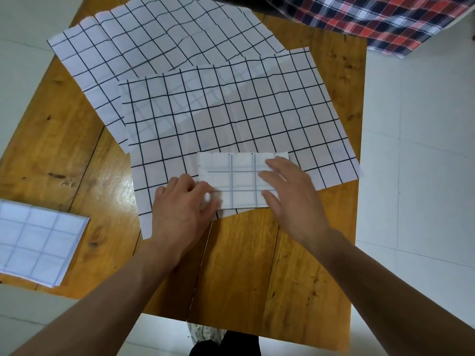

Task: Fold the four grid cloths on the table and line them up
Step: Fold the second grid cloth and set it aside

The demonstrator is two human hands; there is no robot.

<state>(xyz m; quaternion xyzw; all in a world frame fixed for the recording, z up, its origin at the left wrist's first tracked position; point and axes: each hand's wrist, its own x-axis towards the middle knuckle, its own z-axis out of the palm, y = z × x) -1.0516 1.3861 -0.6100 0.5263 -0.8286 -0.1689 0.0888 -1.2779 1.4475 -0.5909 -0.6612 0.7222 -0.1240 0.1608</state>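
Note:
A small folded grid cloth (pixel 239 179) lies near the table's front, on top of a flat unfolded grid cloth (pixel 231 116). My left hand (pixel 182 209) pinches its left edge. My right hand (pixel 290 191) rests flat on its right part, fingers spread. A second unfolded grid cloth (pixel 144 50) lies behind, partly under the first. Another folded grid cloth (pixel 38 240) sits at the table's left front edge.
The wooden table (pixel 244 265) has bare wood in front of my hands and at the left. A red, white and dark plaid fabric (pixel 380 16) hangs at the far right, beyond the table. Pale floor surrounds the table.

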